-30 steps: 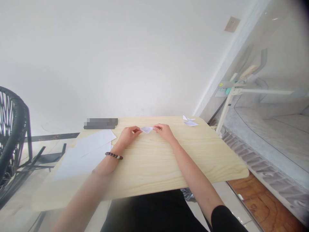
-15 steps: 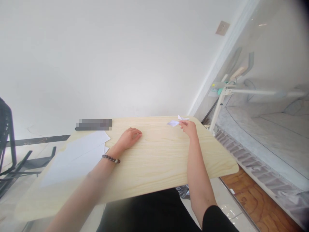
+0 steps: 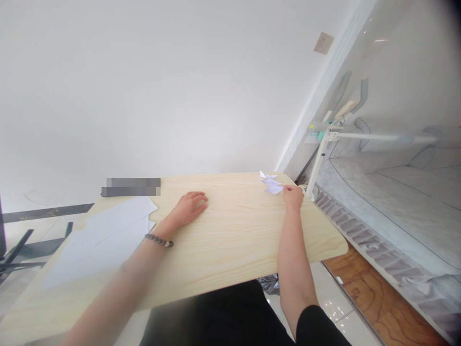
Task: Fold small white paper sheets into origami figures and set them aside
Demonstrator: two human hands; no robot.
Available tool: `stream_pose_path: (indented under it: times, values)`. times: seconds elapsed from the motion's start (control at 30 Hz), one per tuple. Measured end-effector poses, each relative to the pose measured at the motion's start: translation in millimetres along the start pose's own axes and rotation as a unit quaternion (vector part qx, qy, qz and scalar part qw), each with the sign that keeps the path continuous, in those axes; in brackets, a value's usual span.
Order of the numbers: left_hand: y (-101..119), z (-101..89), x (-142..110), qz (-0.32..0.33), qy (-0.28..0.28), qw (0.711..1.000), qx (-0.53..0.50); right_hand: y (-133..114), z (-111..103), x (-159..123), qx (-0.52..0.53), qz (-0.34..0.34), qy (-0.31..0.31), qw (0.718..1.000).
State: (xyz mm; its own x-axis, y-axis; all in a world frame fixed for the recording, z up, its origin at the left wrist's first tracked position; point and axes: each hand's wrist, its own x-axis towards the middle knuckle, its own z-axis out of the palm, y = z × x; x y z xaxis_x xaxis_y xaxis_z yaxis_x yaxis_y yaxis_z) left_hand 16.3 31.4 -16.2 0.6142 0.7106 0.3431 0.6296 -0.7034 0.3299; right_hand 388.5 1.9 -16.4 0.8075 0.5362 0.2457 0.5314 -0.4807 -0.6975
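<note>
My right hand [image 3: 293, 196] is at the far right corner of the light wooden table [image 3: 230, 240], pinching a small folded white paper piece [image 3: 274, 190]. That piece lies against other small folded paper pieces [image 3: 268, 178] at the corner. My left hand [image 3: 189, 208] rests on the tabletop near the middle, fingers loosely curled and holding nothing; a dark bead bracelet is on its wrist. Several white paper sheets [image 3: 104, 230] lie to the left of that hand.
A dark flat object [image 3: 130, 187] lies at the table's far left edge. A white stand [image 3: 319, 161] rises just past the right corner, with a grey sofa [image 3: 396, 192] beyond. A white wall stands behind the table.
My right hand carried the folded paper piece from the table's middle to the far right corner and set it by the other pieces. My left hand let go and now rests on the table.
</note>
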Motion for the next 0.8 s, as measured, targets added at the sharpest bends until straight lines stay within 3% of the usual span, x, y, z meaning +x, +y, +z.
stream_pose_path:
  times: [0.17, 0.43, 0.63, 0.8]
  values:
    - [0.5, -0.9, -0.1, 0.004, -0.005, 1.0, 0.007, -0.6, 0.8, -5.2, -0.006, 0.049, -0.004, 0.999]
    - [-0.9, -0.4, 0.2, 0.005, -0.013, 1.0, 0.019, -0.4, 2.7, -6.4, -0.008, 0.062, 0.001, 0.998]
    - [-0.7, -0.7, -0.2, 0.008, -0.011, 1.0, 0.017, -2.7, 1.5, -8.3, -0.007, 0.055, 0.013, 0.998]
    - [-1.2, 0.6, 0.0, 0.011, -0.007, 1.0, 0.016, -7.9, 3.7, -10.0, 0.003, -0.008, 0.014, 1.0]
